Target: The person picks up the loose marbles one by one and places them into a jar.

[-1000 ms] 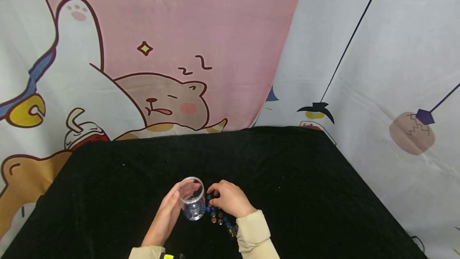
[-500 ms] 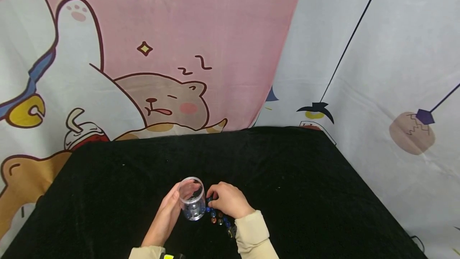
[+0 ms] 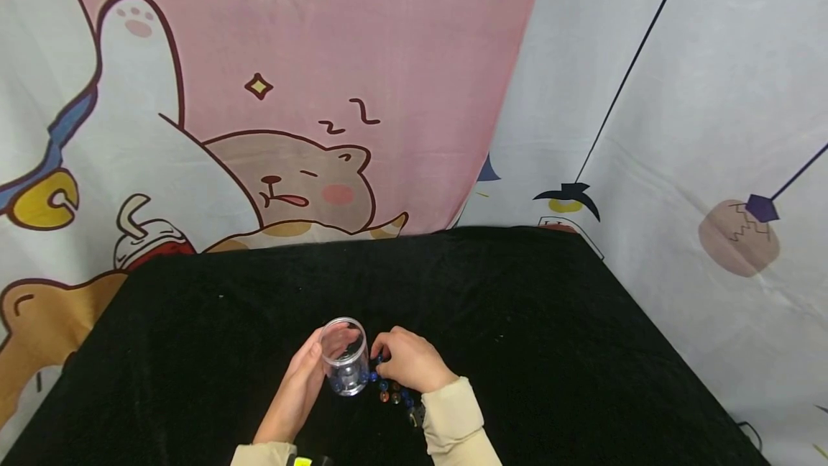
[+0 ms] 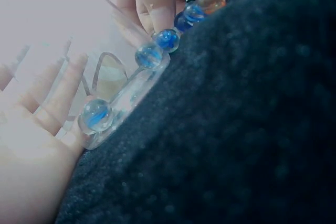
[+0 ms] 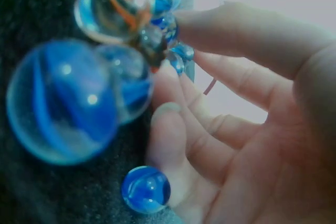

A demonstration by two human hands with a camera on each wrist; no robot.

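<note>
L hand (image 3: 299, 380) grips clear jar (image 3: 348, 372); R hand (image 3: 417, 364) fingertips at blue marbles (image 4: 167, 40), can't tell if pinching.

The head view is evenly lit and fairly clear, though the black cloth (image 3: 530, 351) shows little detail; glare bleaches the upper left of the left wrist view, paling the left hand (image 4: 34, 150), and in the right wrist view the marbles (image 5: 63, 100) look soft, with small bright highlights
</note>
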